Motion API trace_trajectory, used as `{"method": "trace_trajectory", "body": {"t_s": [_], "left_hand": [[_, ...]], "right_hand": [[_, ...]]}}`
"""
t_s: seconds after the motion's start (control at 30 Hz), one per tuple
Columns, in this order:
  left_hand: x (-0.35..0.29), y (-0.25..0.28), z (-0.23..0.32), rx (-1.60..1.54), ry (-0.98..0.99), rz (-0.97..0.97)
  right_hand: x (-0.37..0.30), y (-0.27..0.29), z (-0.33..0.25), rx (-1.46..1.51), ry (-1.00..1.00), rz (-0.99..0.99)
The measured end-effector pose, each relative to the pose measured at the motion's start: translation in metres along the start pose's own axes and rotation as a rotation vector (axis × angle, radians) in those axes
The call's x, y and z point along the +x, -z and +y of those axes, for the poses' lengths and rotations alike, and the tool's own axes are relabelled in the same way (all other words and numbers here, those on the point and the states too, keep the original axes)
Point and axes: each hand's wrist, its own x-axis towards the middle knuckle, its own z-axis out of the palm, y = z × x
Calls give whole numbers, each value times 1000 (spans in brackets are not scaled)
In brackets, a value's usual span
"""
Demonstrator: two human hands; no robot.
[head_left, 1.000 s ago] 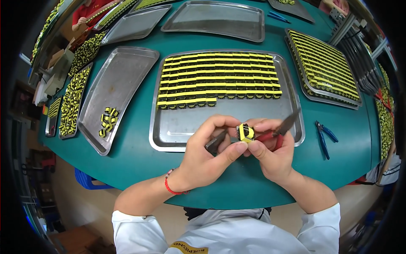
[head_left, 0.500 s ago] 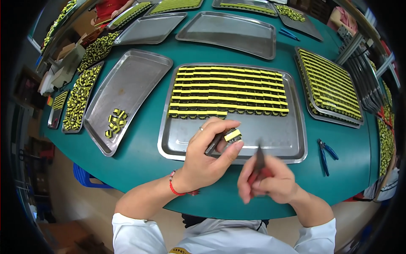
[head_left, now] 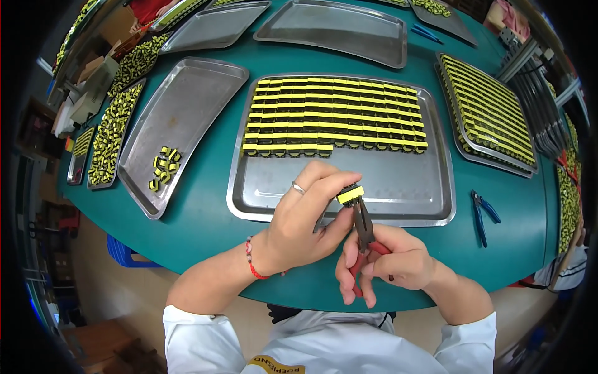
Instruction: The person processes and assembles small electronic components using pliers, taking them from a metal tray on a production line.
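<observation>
Above the front of a metal tray (head_left: 274, 199), my left hand (head_left: 305, 212) pinches a small transformer (head_left: 351, 194) with a black body and a yellow tape band. A dark edge shows under its fingers, too hidden to name. My right hand (head_left: 392, 262) is closed round red-handled pliers (head_left: 364, 227). Their dark jaws point up and meet the transformer's near side, where its pins seem to be; whether they grip a pin I cannot tell. Farther back in the tray stand tight rows of similar transformers (head_left: 336, 115), the nearest row filling only the left part.
Blue cutters (head_left: 481, 215) lie on the green table (head_left: 498, 262) at the right. Stacked full trays (head_left: 489, 118) stand beyond them. A left-hand tray (head_left: 180, 112) holds several loose transformers (head_left: 163, 167). Bare trays (head_left: 330, 31) lie at the back, near another person's hand (head_left: 163, 9).
The pliers have moved up and left from beside the left hand to the transformer. The left hand has turned the transformer slightly. The whole view has shifted a little.
</observation>
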Motion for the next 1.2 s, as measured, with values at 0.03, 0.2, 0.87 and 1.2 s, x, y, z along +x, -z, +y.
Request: {"method": "trace_trajectory", "body": {"t_s": [0.03,0.2,0.87,1.2], "left_hand": [[1,1,1,38,-35,-13],[-1,0,0,68,-78,-72],[3,1,7,87,88,-80],[2,-4,0,67,66,4]], "right_hand": [[0,0,0,-13,7,24],[-2,1,5,-31,-5,81],[1,2,4,9,-5,-28],[2,8,5,-12,-23,-60]]}}
